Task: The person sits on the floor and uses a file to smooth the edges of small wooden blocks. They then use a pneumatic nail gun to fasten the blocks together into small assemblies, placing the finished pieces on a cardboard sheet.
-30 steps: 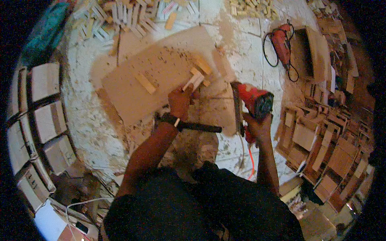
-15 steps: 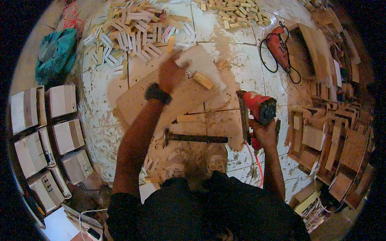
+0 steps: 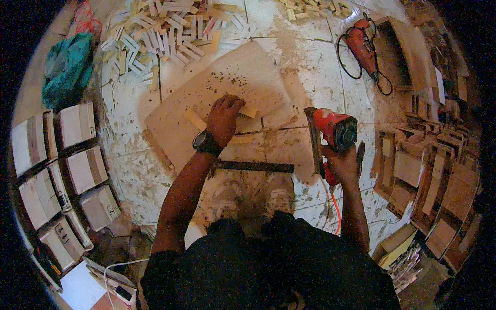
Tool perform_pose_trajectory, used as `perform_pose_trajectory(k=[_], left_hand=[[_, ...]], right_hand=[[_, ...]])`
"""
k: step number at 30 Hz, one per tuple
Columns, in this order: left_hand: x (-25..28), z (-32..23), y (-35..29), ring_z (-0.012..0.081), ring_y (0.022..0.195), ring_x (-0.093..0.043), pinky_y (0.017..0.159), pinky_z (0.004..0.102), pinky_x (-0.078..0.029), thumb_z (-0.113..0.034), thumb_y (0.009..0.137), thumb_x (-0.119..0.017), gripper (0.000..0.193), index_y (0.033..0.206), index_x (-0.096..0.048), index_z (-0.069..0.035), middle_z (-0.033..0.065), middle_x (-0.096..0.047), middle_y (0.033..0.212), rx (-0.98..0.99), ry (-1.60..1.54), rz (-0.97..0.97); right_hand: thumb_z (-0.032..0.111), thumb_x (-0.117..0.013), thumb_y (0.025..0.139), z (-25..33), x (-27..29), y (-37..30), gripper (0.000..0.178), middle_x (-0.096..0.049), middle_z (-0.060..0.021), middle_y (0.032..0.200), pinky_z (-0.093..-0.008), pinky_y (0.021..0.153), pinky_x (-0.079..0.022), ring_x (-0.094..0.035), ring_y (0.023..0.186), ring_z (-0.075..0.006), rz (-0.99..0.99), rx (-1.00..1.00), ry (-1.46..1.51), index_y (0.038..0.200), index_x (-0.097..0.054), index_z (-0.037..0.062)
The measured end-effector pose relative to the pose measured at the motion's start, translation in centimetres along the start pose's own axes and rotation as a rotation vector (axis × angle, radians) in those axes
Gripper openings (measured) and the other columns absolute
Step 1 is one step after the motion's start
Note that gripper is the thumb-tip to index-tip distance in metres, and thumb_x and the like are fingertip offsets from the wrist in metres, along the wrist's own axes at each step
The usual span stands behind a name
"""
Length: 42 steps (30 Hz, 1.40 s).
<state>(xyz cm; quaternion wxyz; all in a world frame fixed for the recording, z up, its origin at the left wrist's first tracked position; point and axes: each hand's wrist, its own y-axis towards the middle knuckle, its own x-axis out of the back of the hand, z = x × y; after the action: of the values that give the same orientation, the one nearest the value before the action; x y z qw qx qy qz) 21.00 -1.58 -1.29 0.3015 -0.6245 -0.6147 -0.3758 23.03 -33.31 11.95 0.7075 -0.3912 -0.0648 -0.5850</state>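
My left hand [image 3: 225,120], a watch at its wrist, has its fingers curled over a small wooden block [image 3: 249,112] on a sand-coloured board [image 3: 181,95]. A second block [image 3: 196,119] pokes out on the hand's other side; where the two meet is hidden under the palm. My right hand [image 3: 344,164] is wrapped round the grip of a red and black nail gun [image 3: 333,126], held right of the board. Below the left hand lies a hammer [image 3: 256,166], its head hidden behind my wrist. Another wooden strip [image 3: 242,139] lies close by. Dark specks, perhaps nails [image 3: 227,80], dot the board.
Joined wooden pieces [image 3: 170,36] are heaped at the far left, loose blocks [image 3: 315,9] farther right. A corded red drill [image 3: 360,49] lies far right. Wooden boxes [image 3: 413,165] stack at right, pale panels [image 3: 85,170] at left. An orange hose [image 3: 336,209] trails from the nail gun.
My left hand has come back toward me from the far part of the board and closed over the block there. A second block now shows beside it. The nail gun has barely moved.
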Motion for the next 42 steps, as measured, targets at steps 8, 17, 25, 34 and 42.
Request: perform_pose_trajectory(k=[8,17,25,34,42], left_hand=[[1.1,1.1,-1.2,0.0315,0.111,-0.049,0.097,0.0428,-0.037,0.001,0.076,-0.049,0.036,0.110,-0.057,-0.007,0.0135,-0.056,0.115,0.146,0.127,-0.296],[3.7,2.0,-10.7,0.0351,0.092,-0.056,0.080,0.0425,-0.047,-0.003,0.078,-0.054,0.020,0.097,-0.060,-0.004,0.0157,-0.061,0.098,0.210,0.139,-0.208],[7.0,-0.7,-27.2,0.0328,0.092,-0.058,0.081,0.0406,-0.046,-0.011,0.076,-0.066,0.023,0.098,-0.061,-0.004,0.0153,-0.062,0.096,0.794,-0.042,-0.162],[1.6,-0.3,-33.5,0.0353,0.086,-0.057,0.079,0.0428,-0.045,-0.018,0.071,-0.071,0.029,0.091,-0.060,0.000,0.0178,-0.060,0.091,0.777,0.130,0.027],[-0.2,-0.7,-34.7,0.0389,0.096,-0.054,0.087,0.0461,-0.041,-0.013,0.081,-0.057,0.020,0.093,-0.057,0.003,0.0228,-0.058,0.099,0.958,0.006,-0.035]], right_hand=[[0.008,-0.071,0.071,0.5,-0.6,-0.2,0.028,-0.064,-0.0053,0.088,-0.0305,0.066,-0.049,-0.059,0.074,-0.0153,-0.002,0.124,-0.012,0.096,-0.060,0.0022],[0.011,-0.074,0.070,-0.7,-0.3,-0.1,0.032,-0.063,-0.0056,0.080,-0.0284,0.054,-0.050,-0.059,0.064,-0.0145,0.004,0.142,0.053,0.098,-0.060,0.0044],[0.010,-0.074,0.072,-1.7,-0.1,-0.1,0.031,-0.063,-0.0047,0.077,-0.0253,0.054,-0.046,-0.057,0.061,-0.0124,-0.041,0.035,-0.004,0.098,-0.060,0.0024],[0.010,-0.075,0.070,2.0,-2.0,-0.1,0.033,-0.063,-0.0047,0.080,-0.0279,0.055,-0.047,-0.057,0.063,-0.0138,0.049,-0.102,-0.104,0.099,-0.060,0.0035],[0.008,-0.074,0.071,0.0,-2.1,0.4,0.029,-0.063,-0.0039,0.078,-0.0288,0.056,-0.050,-0.059,0.062,-0.0136,0.028,0.126,-0.165,0.096,-0.061,0.0020]])
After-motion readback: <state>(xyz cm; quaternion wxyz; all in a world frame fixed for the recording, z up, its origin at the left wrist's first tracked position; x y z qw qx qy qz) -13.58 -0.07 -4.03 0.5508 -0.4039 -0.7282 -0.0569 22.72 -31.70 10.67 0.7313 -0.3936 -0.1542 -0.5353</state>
